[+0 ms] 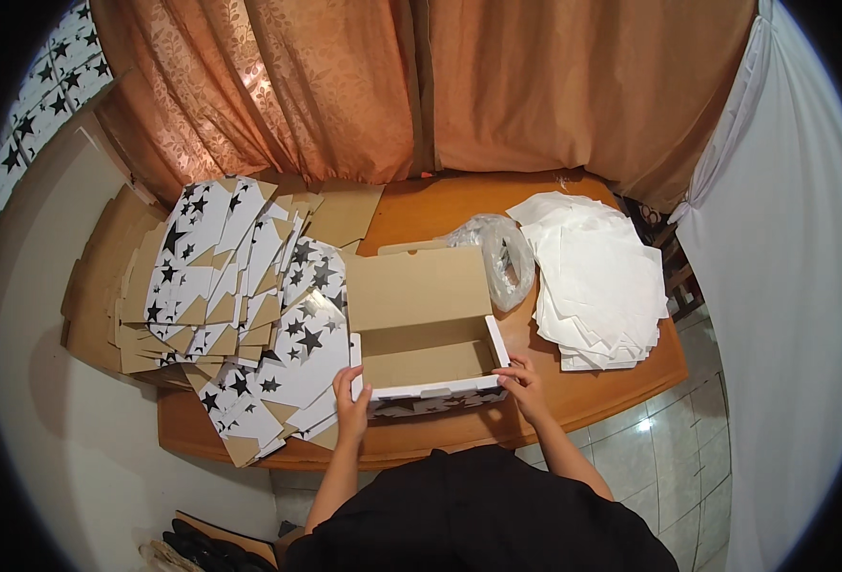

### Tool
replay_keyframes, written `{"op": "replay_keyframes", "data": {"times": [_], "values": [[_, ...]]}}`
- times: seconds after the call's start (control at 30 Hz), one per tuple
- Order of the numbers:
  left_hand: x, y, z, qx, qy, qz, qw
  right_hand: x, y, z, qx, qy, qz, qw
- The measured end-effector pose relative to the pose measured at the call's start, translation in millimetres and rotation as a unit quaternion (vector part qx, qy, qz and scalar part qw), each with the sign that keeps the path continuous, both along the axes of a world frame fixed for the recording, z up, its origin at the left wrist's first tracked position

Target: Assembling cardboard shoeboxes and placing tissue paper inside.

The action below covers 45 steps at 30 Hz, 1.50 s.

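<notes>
Open box [428,334] left of paper stack [600,281], long axis side to side; person's left hand [349,402] pinching front corner farthest from stack, right hand [527,389] pinching front corner nearest stack

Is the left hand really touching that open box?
Touching. The head view shows the left hand holding the open box by its near left corner, with no gap between them.

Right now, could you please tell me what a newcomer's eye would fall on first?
Probably the open box at front centre of the table, its front corners held by the left hand and right hand. Next might come the pile of star-printed cardboard at left and the stack of white paper at right.
</notes>
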<state>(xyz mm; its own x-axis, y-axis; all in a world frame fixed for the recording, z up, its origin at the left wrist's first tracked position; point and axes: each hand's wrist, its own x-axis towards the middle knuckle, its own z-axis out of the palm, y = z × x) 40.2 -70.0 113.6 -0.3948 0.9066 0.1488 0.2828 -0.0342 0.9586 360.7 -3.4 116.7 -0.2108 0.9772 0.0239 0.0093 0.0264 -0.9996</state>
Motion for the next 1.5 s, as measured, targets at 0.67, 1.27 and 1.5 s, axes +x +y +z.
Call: {"op": "replay_keyframes", "data": {"times": [0.67, 1.27, 1.5], "values": [[37.3, 29.5, 43.5, -0.061, 0.42, -0.193, 0.885, -17.3, -6.1, -27.8, 0.056, -0.148, -0.141, 0.977], [110.8, 125.0, -59.4, 0.021, 0.496, -0.597, 0.631, -19.3, -49.0, -29.7, 0.188, -0.367, -0.155, 0.898], [47.4, 91.1, -28.1, -0.436, 0.428, -0.54, 0.579, -11.5, -46.3, -31.9, 0.213, -0.377, -0.12, 0.893]]}}
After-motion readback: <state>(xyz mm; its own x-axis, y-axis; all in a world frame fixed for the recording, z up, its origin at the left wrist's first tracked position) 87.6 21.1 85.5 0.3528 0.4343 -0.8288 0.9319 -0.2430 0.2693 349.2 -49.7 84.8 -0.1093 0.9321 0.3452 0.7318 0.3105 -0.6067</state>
